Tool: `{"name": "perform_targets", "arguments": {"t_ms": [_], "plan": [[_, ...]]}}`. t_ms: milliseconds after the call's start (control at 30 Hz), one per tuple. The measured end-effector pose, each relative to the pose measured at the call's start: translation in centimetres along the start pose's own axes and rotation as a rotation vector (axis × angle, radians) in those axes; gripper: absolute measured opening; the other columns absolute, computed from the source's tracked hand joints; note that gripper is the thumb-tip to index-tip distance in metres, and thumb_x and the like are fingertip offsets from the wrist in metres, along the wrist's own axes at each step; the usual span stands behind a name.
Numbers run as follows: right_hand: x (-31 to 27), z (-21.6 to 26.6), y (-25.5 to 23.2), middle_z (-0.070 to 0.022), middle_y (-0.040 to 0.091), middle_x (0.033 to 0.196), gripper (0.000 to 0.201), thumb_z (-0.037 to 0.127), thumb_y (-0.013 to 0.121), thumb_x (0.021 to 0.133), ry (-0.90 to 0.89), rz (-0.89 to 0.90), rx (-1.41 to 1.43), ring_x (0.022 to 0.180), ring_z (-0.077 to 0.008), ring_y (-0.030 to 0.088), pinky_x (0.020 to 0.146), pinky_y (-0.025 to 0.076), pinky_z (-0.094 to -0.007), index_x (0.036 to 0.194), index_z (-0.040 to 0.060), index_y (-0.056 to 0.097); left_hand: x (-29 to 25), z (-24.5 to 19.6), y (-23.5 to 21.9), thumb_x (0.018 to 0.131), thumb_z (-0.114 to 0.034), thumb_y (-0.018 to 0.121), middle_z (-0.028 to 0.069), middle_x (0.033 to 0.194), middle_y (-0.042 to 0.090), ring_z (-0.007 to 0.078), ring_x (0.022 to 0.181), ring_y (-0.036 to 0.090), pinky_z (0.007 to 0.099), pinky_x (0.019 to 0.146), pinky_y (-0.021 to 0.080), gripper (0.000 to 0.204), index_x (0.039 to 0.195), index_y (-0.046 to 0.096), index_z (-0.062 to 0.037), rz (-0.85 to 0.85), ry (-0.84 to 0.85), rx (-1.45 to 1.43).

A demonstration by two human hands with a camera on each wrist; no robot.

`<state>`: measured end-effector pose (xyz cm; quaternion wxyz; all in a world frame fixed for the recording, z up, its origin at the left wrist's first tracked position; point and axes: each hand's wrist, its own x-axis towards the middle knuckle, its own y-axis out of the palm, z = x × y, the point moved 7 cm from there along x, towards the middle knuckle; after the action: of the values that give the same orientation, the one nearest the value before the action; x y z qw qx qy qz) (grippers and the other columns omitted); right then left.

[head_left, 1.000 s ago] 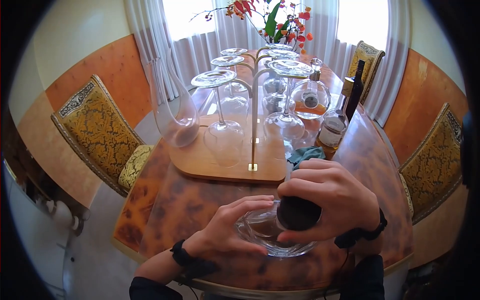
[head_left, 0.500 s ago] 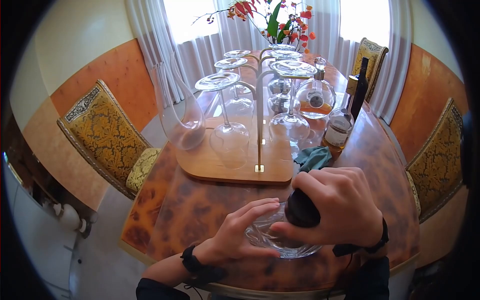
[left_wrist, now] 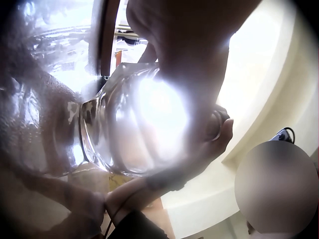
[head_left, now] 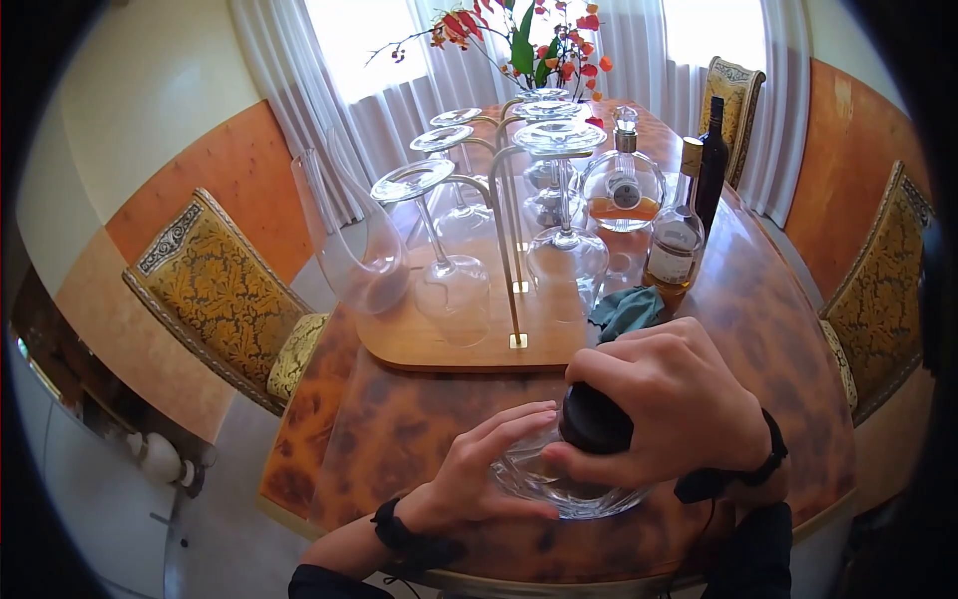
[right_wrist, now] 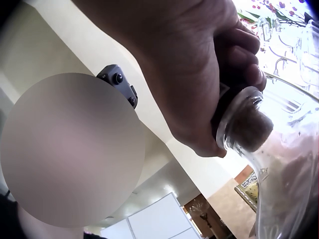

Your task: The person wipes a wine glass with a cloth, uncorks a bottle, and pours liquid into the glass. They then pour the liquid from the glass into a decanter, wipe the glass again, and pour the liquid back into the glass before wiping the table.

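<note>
A clear cut-glass decanter (head_left: 574, 501) stands near the table's front edge. On its left side lies my left hand (head_left: 469, 474), thumb and fingers spread round the glass. From the right, my right hand (head_left: 679, 414) grips the round black stopper (head_left: 596, 419) at the top. In the right wrist view, the stopper's cork part (right_wrist: 251, 128) shows within the glass neck, below the curled fingers of my right hand (right_wrist: 184, 74). The glass body (left_wrist: 124, 124) fills much of the left wrist view, with strong glare on it.
Behind the hands stands a wooden rack (head_left: 439, 339) with several upside-down wine glasses. A tall glass carafe (head_left: 374, 270) is at its left. To the right are a green cloth (head_left: 627, 311), a labelled bottle (head_left: 674, 255), a dark bottle (head_left: 712, 165) and a round decanter (head_left: 624, 195).
The head view has shifted and tilted. My right hand has turned slightly with the stopper, whose dark top changes its tilt. My left hand stays at the decanter's side.
</note>
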<state>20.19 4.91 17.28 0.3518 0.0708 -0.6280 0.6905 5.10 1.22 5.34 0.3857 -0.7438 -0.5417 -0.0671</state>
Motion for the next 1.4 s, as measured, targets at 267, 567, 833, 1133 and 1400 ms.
{"name": "perform_targets", "arguments": {"t_ms": [267,567,833,1133,1400], "plan": [[-0.1,1.4,-0.7,-0.0027,0.055,0.063,0.04,0.044,0.076,0.079,-0.202,-0.148,-0.142,0.065,-0.0229,0.062,0.057,0.048,-0.0358,0.075,0.0089,0.058,0.0,-0.1,0.0,0.068,-0.034,0.094,0.0188,0.142,0.057,0.0342,0.129,0.058,0.0435,0.107,0.049,0.088,0.141,0.054,-0.0047,0.008,-0.043,0.016],[-0.2,0.3,-0.2,-0.0031,0.059,0.062,0.042,0.049,0.079,0.077,-0.026,-0.016,-0.186,0.056,-0.0225,0.063,0.055,0.046,-0.0334,0.08,0.0104,0.062,0.0,-0.2,-0.1,0.067,-0.034,0.094,0.0203,0.142,0.056,0.0344,0.129,0.058,0.0421,0.107,0.049,0.09,0.142,0.053,-0.0043,-0.001,-0.038,0.054],[-0.1,1.4,-0.9,-0.0044,0.056,0.063,0.038,0.041,0.076,0.078,-0.221,-0.159,-0.11,0.06,-0.0258,0.064,0.056,0.047,-0.0376,0.073,0.0091,0.057,0.0,-0.1,0.1,0.067,-0.034,0.095,0.019,0.142,0.056,0.0336,0.129,0.058,0.0432,0.106,0.05,0.09,0.141,0.054,-0.0044,0.007,-0.04,0.051],[0.0,-0.2,-0.4,-0.007,0.055,0.058,0.044,0.046,0.075,0.081,-0.135,-0.113,-0.015,0.054,-0.0284,0.062,0.05,0.044,-0.0391,0.074,0.0069,0.057,0.2,0.0,0.1,0.066,-0.033,0.095,0.0184,0.142,0.057,0.0321,0.13,0.058,0.0426,0.107,0.049,0.089,0.14,0.055,-0.0032,-0.012,-0.056,0.031],[0.1,-0.8,-0.3,-0.0077,0.056,0.059,0.043,0.047,0.075,0.081,-0.096,-0.062,0.034,0.055,-0.0292,0.063,0.048,0.044,-0.0409,0.076,0.0077,0.058,0.1,0.2,0.1,0.065,-0.034,0.095,0.0188,0.142,0.057,0.0323,0.13,0.058,0.0421,0.107,0.049,0.09,0.14,0.055,-0.003,-0.023,-0.065,0.01]]}}
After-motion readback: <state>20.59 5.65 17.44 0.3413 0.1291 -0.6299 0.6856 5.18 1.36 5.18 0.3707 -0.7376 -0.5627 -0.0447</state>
